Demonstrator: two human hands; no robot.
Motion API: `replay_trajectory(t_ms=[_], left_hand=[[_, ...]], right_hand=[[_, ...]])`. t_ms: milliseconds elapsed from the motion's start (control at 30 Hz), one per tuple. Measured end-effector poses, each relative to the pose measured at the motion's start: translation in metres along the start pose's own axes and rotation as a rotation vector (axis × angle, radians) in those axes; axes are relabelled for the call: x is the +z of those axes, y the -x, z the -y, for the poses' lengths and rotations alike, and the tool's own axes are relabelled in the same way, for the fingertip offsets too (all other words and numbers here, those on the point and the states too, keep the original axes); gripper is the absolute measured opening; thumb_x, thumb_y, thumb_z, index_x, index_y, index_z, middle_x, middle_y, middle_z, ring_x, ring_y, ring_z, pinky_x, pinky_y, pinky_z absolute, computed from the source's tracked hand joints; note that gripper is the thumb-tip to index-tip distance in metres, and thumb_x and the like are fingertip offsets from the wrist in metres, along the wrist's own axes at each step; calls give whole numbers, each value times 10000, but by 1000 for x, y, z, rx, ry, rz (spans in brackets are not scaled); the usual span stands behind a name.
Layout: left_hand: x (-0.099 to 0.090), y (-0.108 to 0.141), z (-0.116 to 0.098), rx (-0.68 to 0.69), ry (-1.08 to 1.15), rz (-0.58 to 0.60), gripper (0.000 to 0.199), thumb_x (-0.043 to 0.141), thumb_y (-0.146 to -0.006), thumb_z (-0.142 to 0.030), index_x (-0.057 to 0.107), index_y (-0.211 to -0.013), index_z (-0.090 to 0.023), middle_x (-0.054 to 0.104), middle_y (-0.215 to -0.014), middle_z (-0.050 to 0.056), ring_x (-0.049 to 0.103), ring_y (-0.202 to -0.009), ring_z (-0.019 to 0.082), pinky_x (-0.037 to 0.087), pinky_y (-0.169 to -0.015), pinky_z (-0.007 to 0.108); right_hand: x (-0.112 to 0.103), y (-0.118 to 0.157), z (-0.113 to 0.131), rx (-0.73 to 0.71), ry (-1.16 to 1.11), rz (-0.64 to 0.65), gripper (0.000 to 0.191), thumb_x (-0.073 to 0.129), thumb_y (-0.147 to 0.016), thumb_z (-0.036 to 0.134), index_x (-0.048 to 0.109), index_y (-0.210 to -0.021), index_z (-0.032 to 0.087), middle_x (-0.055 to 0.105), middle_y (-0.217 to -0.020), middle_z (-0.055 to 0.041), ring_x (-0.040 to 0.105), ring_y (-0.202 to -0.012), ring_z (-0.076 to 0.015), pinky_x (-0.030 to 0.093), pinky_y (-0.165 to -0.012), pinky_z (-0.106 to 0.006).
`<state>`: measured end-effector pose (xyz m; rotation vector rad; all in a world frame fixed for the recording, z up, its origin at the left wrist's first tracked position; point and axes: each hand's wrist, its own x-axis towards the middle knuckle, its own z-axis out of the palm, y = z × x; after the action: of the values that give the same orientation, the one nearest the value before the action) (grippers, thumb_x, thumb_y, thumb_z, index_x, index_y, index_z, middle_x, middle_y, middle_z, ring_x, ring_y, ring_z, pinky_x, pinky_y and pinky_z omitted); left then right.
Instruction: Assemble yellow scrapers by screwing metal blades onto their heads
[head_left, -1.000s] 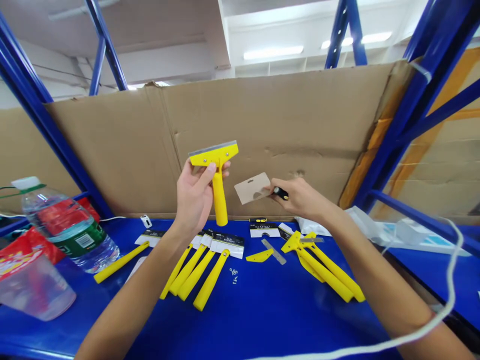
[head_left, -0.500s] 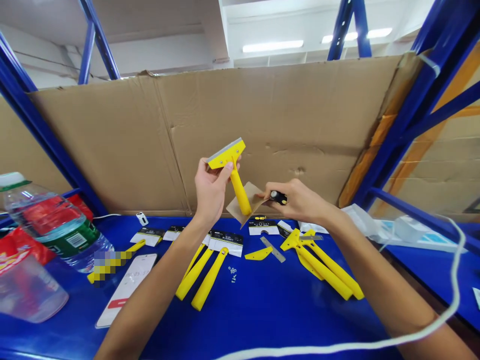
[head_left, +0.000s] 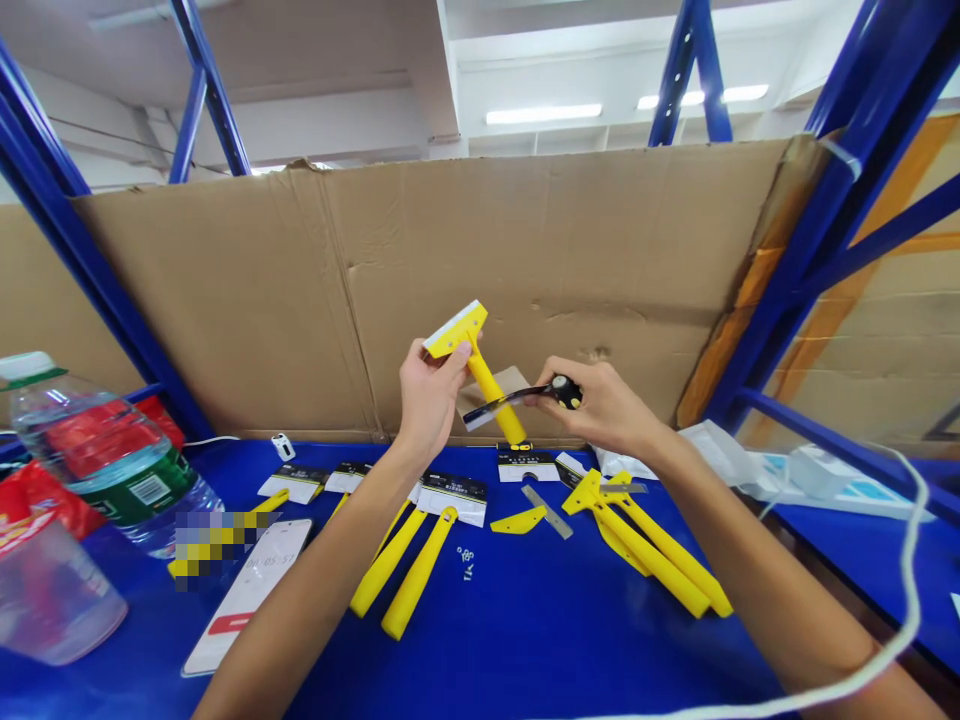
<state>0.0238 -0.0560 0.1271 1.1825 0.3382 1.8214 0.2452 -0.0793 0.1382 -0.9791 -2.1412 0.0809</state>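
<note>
My left hand grips a yellow scraper just below its head, thumb on the front. The head has a pale edge strip and points up and left; the handle slants down to the right. In my right hand are a folded cardboard header card and a black tool with yellow marks, only its round end showing. The card's printed flap crosses the handle near its lower end. I cannot tell whether the handle runs through a hole in it. Both hands are raised above the blue table.
Carded yellow scrapers lie left of centre; uncarded ones lie right. Between them are small screws, a yellow plate and a metal blade. A phone, bottle and clear tub stand left. A white cable crosses right.
The card has tilted, so its dark printed flap now shows edge-on across the handle. The scraper has shifted slightly right and down in view. More of the black tool's round end shows.
</note>
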Motion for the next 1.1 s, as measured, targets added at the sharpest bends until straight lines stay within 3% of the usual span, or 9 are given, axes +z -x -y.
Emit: replay_trajectory(t_ms=[100,200,300,400,500,600,733,900,1100], left_hand=[[-5,-2,1,-114,-127,72,349,937,-800,-280,648,-957,-164,797,-1102,120,775,-1045,247,612,-930,379],[-8,-3,-3,-160,-290,150,353,959,-762,-356,737,-948,-155,815,-1010,104,763,-925,230,592,-838,340],[-13,-5,-9,-162,-440,251,287,957,-749,-343,818,-932,-170,825,-1085,128,756,-982,258,579,-870,371],[-19,-9,-12,-131,-525,295,240,961,-691,-211,858,-907,-203,773,-1329,157,722,-1186,308,556,-998,446],[-23,-11,-10,-213,-481,334,239,946,-668,-146,850,-877,-211,802,-1228,145,736,-1132,295,576,-963,447],[-18,-6,-5,-322,-280,337,279,928,-790,-340,833,-1015,-205,809,-1127,130,758,-1019,276,613,-836,393],[-2,8,4,-311,-55,256,676,805,-858,-712,696,-1312,-223,790,-1203,158,789,-975,287,632,-791,379],[9,22,19,-340,-99,239,713,984,-769,-381,561,-1325,-236,767,-1269,151,808,-833,259,636,-691,356],[2,17,22,-282,-87,164,568,904,-858,-417,589,-1281,-205,770,-1219,115,756,-761,165,560,-581,250]], right_hand=[[0,-1,0,-4,1,-81,146,690,-967,342,630,-883,239,756,-790,-31,611,-686,-183,452,-685,-318],[-1,-2,1,-9,-96,-104,117,672,-975,312,608,-911,239,828,-1128,-102,748,-817,-216,552,-818,-362],[-2,0,3,25,-205,-110,201,702,-968,377,573,-911,235,715,-1462,-142,762,-683,-184,591,-735,-377],[-3,2,5,82,-244,-73,277,740,-962,462,578,-913,242,840,-1117,-96,723,-565,-174,550,-646,-347],[-3,2,9,142,-207,-94,321,752,-960,525,590,-887,258,763,-636,-11,688,-572,-202,503,-619,-328],[-2,0,11,229,-295,-184,373,806,-902,571,603,-872,259,750,-613,-13,642,-507,-190,474,-508,-309],[-3,-3,8,344,-470,-334,445,886,-807,590,590,-831,259,664,-511,12,536,-359,-161,392,-362,-292],[-3,-5,3,378,-515,-393,449,913,-773,572,609,-818,245,537,-447,55,489,-345,-138,375,-350,-283],[-10,-3,3,296,-473,-197,781,903,-798,561,584,-1459,296,802,-1174,-86,526,-370,-70,412,-327,-266]])
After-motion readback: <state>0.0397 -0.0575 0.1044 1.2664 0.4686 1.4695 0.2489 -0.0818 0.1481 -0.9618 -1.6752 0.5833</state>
